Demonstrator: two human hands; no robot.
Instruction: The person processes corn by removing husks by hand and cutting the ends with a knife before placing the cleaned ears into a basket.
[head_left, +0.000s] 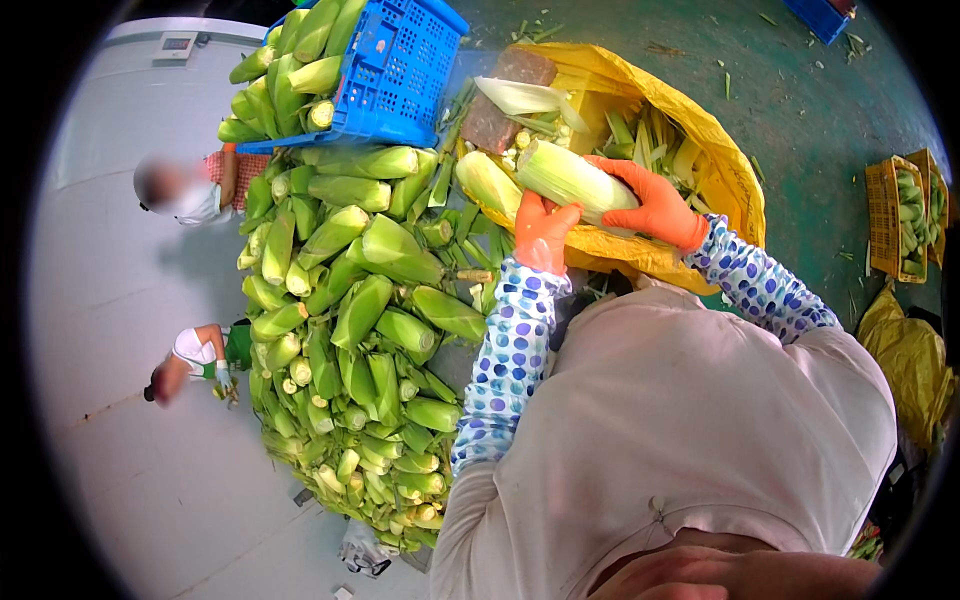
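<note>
Both my hands wear orange gloves and hold one pale green ear of corn (574, 180), still wrapped in light inner husk. My left hand (545, 229) grips it from below near its middle. My right hand (656, 202) wraps round its right end. Under it spreads a yellow woven sack (739, 210) with its mouth wide, holding stripped husk leaves (649, 146). Another husked-down ear (487, 184) lies at the sack's left edge, beside a reddish brick-like block (491, 120). A loose pale husk (529, 97) rests across the block.
A large heap of green corn ears (360, 315) fills my left side. Beyond it stands a blue plastic crate (401, 71) tipped with corn spilling out. Two people work past the heap. Yellow crates of corn (896, 217) and a yellow sack (904, 352) lie far right.
</note>
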